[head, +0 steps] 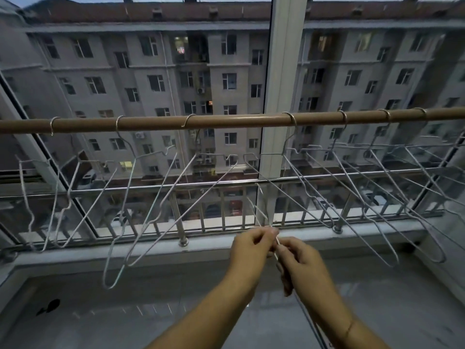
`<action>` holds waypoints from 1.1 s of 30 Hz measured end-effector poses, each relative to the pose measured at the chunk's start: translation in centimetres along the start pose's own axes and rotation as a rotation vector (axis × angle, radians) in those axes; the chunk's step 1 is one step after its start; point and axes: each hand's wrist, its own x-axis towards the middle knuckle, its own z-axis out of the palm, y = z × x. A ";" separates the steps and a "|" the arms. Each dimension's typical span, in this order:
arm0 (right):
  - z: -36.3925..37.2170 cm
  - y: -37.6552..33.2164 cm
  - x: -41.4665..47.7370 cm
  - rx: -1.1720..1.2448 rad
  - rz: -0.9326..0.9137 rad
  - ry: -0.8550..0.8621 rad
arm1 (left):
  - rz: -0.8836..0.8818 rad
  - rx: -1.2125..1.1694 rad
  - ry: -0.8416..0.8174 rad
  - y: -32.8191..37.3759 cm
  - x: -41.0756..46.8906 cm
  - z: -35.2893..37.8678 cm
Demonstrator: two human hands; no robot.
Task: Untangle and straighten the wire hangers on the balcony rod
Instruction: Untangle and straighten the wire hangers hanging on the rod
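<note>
A brown rod [226, 120] runs across the balcony at mid height. Several white wire hangers hang from it by their hooks, tilted and overlapping, one group on the left [141, 202] and a denser, crossed group on the right [372, 187]. Below the rod's middle, my left hand [251, 248] and my right hand [299, 263] meet, both pinched on the lower end of one wire hanger [261, 215]. That hanger slants up toward the rod. Its upper part is lost among the other wires.
A steel railing [176, 190] with upright bars stands behind the hangers, on a pale ledge [141, 253]. A white window post [279, 71] rises at the middle. Glass panes close off the balcony, with an apartment block beyond. A glossy grey sill lies below my arms.
</note>
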 end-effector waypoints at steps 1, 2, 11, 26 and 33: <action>0.2 -0.8 0.1 0.004 -0.043 0.023 | 0.025 -0.023 -0.004 0.8 0.2 0.2; 0.4 -1.6 0.3 0.008 -0.079 0.043 | 0.045 -0.039 -0.005 1.7 0.5 0.3; 1.5 -7.6 4.3 0.045 -0.293 0.112 | 0.153 -0.125 -0.023 9.6 3.8 0.0; 3.0 -7.3 7.5 0.124 -0.095 -0.061 | 0.038 0.000 0.119 10.3 5.0 -1.9; 2.3 -7.9 5.5 -0.261 -0.282 0.065 | 0.457 0.222 0.409 11.8 0.7 -7.4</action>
